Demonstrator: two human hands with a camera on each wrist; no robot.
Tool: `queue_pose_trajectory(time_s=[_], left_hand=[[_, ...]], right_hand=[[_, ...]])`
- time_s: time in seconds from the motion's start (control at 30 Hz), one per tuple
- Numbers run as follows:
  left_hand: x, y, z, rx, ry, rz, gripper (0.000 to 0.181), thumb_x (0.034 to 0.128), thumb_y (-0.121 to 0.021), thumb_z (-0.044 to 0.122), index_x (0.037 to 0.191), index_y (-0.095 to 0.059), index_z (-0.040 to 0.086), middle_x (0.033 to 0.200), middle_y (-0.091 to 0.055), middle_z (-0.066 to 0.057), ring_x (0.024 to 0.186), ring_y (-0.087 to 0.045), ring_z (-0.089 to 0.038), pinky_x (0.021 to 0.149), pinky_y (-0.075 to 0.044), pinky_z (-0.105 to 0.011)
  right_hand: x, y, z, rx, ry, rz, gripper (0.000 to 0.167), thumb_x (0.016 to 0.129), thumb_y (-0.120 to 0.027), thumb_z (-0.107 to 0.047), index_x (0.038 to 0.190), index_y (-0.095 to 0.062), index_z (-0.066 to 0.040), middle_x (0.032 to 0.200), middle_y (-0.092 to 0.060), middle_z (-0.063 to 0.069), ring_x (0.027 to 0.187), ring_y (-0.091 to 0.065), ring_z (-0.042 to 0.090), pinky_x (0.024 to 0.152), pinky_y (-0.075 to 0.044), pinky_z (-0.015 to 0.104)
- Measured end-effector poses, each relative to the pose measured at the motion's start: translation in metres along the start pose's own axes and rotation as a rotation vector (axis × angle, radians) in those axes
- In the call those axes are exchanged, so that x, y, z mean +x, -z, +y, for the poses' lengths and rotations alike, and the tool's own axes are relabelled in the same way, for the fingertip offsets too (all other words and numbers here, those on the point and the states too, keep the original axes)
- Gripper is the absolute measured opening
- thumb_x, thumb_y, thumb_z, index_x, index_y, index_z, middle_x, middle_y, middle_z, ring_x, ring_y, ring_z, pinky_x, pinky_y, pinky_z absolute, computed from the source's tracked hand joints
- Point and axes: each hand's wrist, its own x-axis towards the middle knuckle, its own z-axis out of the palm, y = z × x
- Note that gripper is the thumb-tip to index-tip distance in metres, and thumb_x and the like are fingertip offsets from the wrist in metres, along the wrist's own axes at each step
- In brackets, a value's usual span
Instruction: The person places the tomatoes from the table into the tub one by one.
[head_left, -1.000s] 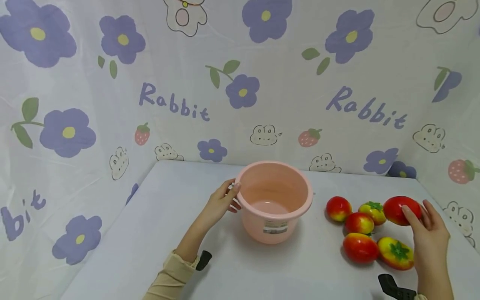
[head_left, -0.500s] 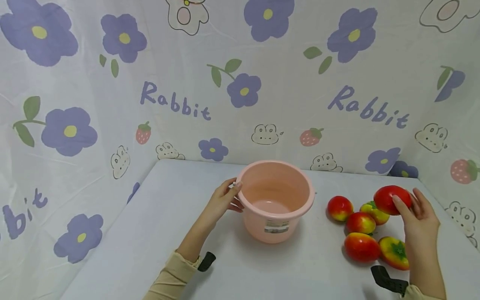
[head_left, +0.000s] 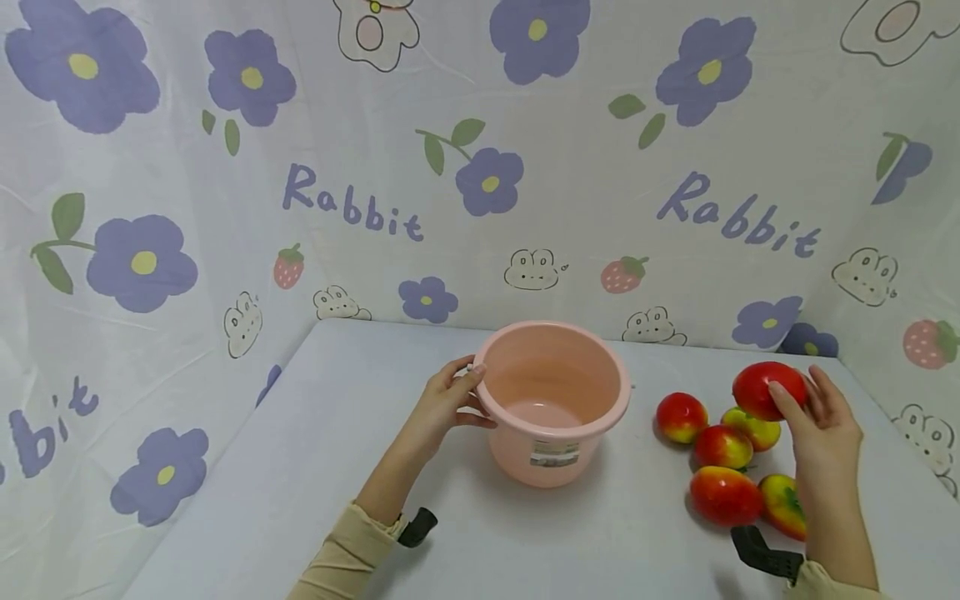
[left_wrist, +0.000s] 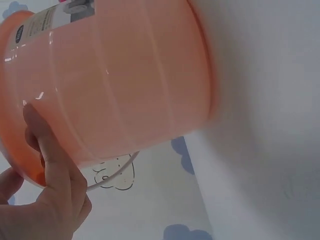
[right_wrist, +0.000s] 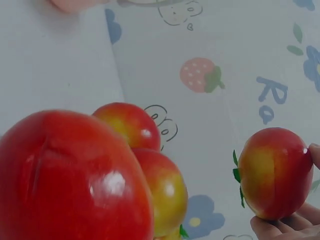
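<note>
A pink bucket (head_left: 551, 450) stands upright on the table. My left hand (head_left: 442, 408) grips its rim on the left side, thumb on top and fingers against the outer wall; the left wrist view shows the hand (left_wrist: 55, 195) at the bucket (left_wrist: 125, 75). My right hand (head_left: 828, 450) holds a red fruit (head_left: 759, 390) above the others, pinched between thumb and fingers. In the right wrist view that fruit (right_wrist: 275, 172) shows a yellow patch and green leaves. Below and left of it lie several red-yellow fruits, among them one at the front (head_left: 724, 496).
A white table (head_left: 360, 367) carries everything, with a printed curtain (head_left: 450, 83) behind it. At the back of the fruit group lie a red fruit (head_left: 681, 417) and a yellow-green one (head_left: 757, 430). The bucket's thin handle (left_wrist: 117, 172) hangs at its side.
The right hand has moved left and slightly up with the red fruit, closer to the bucket. The left hand stays at the rim.
</note>
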Motion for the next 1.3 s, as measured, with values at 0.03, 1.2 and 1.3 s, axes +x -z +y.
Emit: queue_pose_trajectory(time_s=[0.03,1.2,1.3], left_hand=[[-0.001,-0.001,0.001,-0.018,0.006,0.002,0.053,0.0999,-0.055,0.032,0.145,-0.039,0.01,0.097,-0.065,-0.009,0.073,-0.067,-0.015,0.071,-0.062,-0.043],[-0.002,0.0,0.003,-0.126,0.05,0.031,0.046,0.0997,-0.055,0.023,0.142,-0.044,0.01,0.109,-0.061,-0.011,0.08,-0.067,-0.013,0.075,-0.062,-0.038],[-0.001,0.001,0.002,-0.125,0.052,0.029,0.046,0.0997,-0.054,0.023,0.142,-0.044,0.01,0.114,-0.06,-0.014,0.081,-0.067,-0.013,0.075,-0.062,-0.037]], right_hand=[[-0.001,-0.002,-0.001,-0.007,0.004,0.001,0.079,0.088,-0.069,-0.037,0.152,-0.023,-0.041,0.162,-0.017,-0.015,0.153,-0.01,0.009,0.121,-0.009,0.032],[-0.021,-0.108,-0.041,-0.157,0.192,-0.214,0.076,0.089,-0.067,-0.04,0.153,-0.025,-0.037,0.16,-0.031,-0.006,0.151,-0.025,0.019,0.12,-0.026,0.04],[-0.024,-0.118,-0.042,-0.197,0.231,-0.239,0.075,0.091,-0.065,-0.04,0.154,-0.024,-0.036,0.16,-0.031,-0.004,0.15,-0.027,0.02,0.119,-0.029,0.04]])
